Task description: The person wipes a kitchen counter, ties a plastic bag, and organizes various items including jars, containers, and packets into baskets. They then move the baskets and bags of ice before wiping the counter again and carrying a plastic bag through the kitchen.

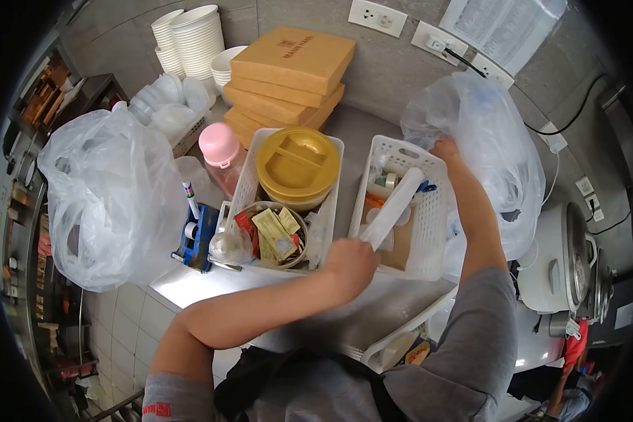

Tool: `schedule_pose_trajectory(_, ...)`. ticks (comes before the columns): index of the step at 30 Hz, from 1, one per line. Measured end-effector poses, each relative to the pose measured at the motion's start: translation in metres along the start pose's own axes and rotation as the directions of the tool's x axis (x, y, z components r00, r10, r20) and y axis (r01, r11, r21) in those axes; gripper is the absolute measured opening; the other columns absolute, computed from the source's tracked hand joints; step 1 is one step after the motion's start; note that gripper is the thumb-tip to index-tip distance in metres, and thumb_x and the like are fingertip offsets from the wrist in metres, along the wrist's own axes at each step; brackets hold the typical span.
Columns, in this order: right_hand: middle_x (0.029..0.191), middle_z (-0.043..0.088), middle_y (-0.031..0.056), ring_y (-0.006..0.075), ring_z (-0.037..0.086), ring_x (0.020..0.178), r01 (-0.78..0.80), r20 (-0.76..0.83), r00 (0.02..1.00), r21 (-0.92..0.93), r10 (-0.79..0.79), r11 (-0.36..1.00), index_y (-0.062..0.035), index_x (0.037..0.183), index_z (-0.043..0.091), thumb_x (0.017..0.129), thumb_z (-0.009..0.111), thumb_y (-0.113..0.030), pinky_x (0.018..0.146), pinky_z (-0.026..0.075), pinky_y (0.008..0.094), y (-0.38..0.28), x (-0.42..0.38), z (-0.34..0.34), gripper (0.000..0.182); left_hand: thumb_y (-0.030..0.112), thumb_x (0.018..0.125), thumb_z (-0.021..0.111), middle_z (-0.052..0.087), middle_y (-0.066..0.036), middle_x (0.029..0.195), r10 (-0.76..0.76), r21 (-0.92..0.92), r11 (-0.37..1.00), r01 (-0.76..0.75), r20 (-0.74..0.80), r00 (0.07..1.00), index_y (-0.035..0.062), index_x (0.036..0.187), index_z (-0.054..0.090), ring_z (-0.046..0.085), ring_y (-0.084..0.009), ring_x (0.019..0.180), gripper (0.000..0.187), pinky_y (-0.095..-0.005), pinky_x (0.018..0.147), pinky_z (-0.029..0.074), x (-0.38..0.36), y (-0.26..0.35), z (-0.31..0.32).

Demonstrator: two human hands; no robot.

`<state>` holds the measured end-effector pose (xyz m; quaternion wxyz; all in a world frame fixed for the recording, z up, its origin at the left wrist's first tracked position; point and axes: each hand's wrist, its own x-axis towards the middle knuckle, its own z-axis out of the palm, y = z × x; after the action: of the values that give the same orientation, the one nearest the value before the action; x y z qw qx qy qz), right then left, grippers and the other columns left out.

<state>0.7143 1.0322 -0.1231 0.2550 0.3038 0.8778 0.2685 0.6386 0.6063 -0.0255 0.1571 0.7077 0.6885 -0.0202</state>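
Note:
My left hand (352, 269) is closed around the lower end of a long, whitish translucent strip of folded plastic (394, 211). The strip slants up over a white perforated basket (429, 243), which holds a tape roll, an orange item and other small things. Beyond that basket's back right corner, my right hand (444, 148) has its fingers curled against a big clear plastic bag (492, 133); the fingertips are partly hidden. Left of my left hand stands another white basket (335, 169) with a gold-lidded tub (295, 165) and a round container of sachets (278, 232).
A bulky plastic bag (112, 197) sits at left, near a blue tape dispenser (197, 235) and a pink-capped bottle (221, 151). Stacked brown boxes (288, 60) and white paper cups (197, 42) line the wall. A cooker (552, 260) stands at right.

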Motion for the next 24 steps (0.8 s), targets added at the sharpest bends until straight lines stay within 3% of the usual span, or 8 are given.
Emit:
schedule_pose_trajectory(4, 0.121, 0.052, 0.0066, 0.0248, 0.034, 0.124, 0.003, -0.042, 0.999, -0.018, -0.004, 1.0, -0.0101, 0.108, 0.061, 0.086, 0.044, -0.028, 0.1, 0.028, 0.0421, 0.018, -0.004, 0.027, 0.033, 0.029, 0.082, 0.056, 0.066, -0.007, 0.078, -0.013, 0.125, 0.992, 0.02, -0.056, 0.998, 0.0114, 0.08, 0.069, 0.065, -0.0213, 0.078, 0.021, -0.0325, 0.065, 0.052, 0.027, -0.017, -0.008)
schedule_pose_trajectory(10, 0.119, 0.054, 0.0112, 0.0269, 0.042, 0.117, 0.119, -0.247, 0.963, 0.041, -0.105, 0.992, -0.0063, 0.111, 0.057, 0.081, 0.051, -0.028, 0.099, 0.033, 0.0375, 0.031, -0.046, 0.043, 0.037, 0.033, 0.081, 0.057, 0.065, -0.008, 0.081, 0.023, 0.05, 0.999, -0.018, -0.11, 0.994, 0.0096, 0.081, 0.069, 0.062, -0.0238, 0.085, 0.026, -0.0335, 0.068, 0.049, 0.062, -0.031, -0.014)
schedule_pose_trajectory(14, 0.117, 0.054, 0.0144, 0.0284, 0.048, 0.113, 0.232, -0.347, 0.919, 0.091, -0.187, 0.968, -0.0038, 0.113, 0.055, 0.078, 0.055, -0.028, 0.098, 0.036, 0.0344, 0.048, -0.084, 0.017, 0.043, 0.033, 0.08, 0.057, 0.064, -0.01, 0.087, -0.04, 0.095, 0.993, 0.065, -0.248, 0.968, 0.0071, 0.085, 0.067, 0.057, -0.0239, 0.086, 0.028, -0.0343, 0.065, 0.048, 0.066, -0.036, -0.003)
schedule_pose_trajectory(17, 0.097, 0.063, 0.0134, 0.0301, 0.055, 0.1, 0.188, 0.19, 0.971, -0.216, -0.148, 0.958, -0.0032, 0.099, 0.062, 0.074, 0.061, -0.03, 0.089, 0.042, 0.0366, 0.044, -0.104, -0.044, 0.037, 0.032, 0.077, 0.059, 0.06, -0.012, 0.096, -0.039, 0.17, 0.974, 0.149, -0.522, 0.852, 0.006, 0.097, 0.062, 0.052, -0.0234, 0.088, 0.033, -0.0343, 0.069, 0.046, 0.056, -0.032, 0.013)
schedule_pose_trajectory(19, 0.095, 0.063, 0.0142, 0.0283, 0.058, 0.094, 0.133, 0.08, 0.988, -0.025, -0.131, 0.991, -0.0043, 0.093, 0.064, 0.074, 0.062, -0.035, 0.08, 0.046, 0.0375, 0.023, -0.143, -0.105, 0.036, 0.03, 0.073, 0.063, 0.056, -0.013, 0.101, 0.076, 0.188, 0.978, 0.094, -0.729, 0.68, 0.0058, 0.102, 0.058, 0.051, -0.0234, 0.088, 0.038, -0.0346, 0.071, 0.045, 0.027, -0.02, 0.016)
schedule_pose_trajectory(20, 0.095, 0.063, 0.0145, 0.0274, 0.06, 0.091, 0.104, 0.029, 0.994, 0.073, -0.107, 0.992, -0.0049, 0.089, 0.065, 0.075, 0.062, -0.037, 0.076, 0.048, 0.0379, 0.005, -0.164, -0.133, 0.036, 0.027, 0.07, 0.065, 0.053, -0.013, 0.101, 0.05, 0.094, 0.995, 0.023, -0.7, 0.712, 0.0061, 0.103, 0.056, 0.05, -0.0244, 0.088, 0.04, -0.0348, 0.072, 0.044, 0.006, -0.016, 0.014)
schedule_pose_trajectory(22, 0.09, 0.064, 0.0143, 0.0288, 0.061, 0.085, 0.25, -0.086, 0.968, 0.245, -0.236, 0.937, -0.0064, 0.087, 0.065, 0.073, 0.065, -0.039, 0.07, 0.049, 0.0388, -0.034, -0.202, -0.166, 0.036, 0.022, 0.065, 0.069, 0.051, -0.012, 0.098, 0.011, -0.045, 0.998, -0.054, -0.656, 0.755, 0.0063, 0.1, 0.055, 0.05, -0.0258, 0.087, 0.041, -0.0354, 0.072, 0.042, -0.041, -0.019, 0.024)
schedule_pose_trajectory(24, 0.086, 0.062, 0.0121, 0.0287, 0.06, 0.085, 0.346, -0.001, 0.934, 0.259, -0.358, 0.902, -0.0101, 0.098, 0.061, 0.071, 0.066, -0.043, 0.071, 0.047, 0.0385, -0.072, -0.239, -0.192, 0.043, 0.019, 0.062, 0.07, 0.052, -0.011, 0.093, -0.004, -0.074, 0.996, -0.058, -0.655, 0.756, 0.0059, 0.096, 0.055, 0.05, -0.0259, 0.085, 0.039, -0.0361, 0.07, 0.042, -0.076, -0.032, 0.042)
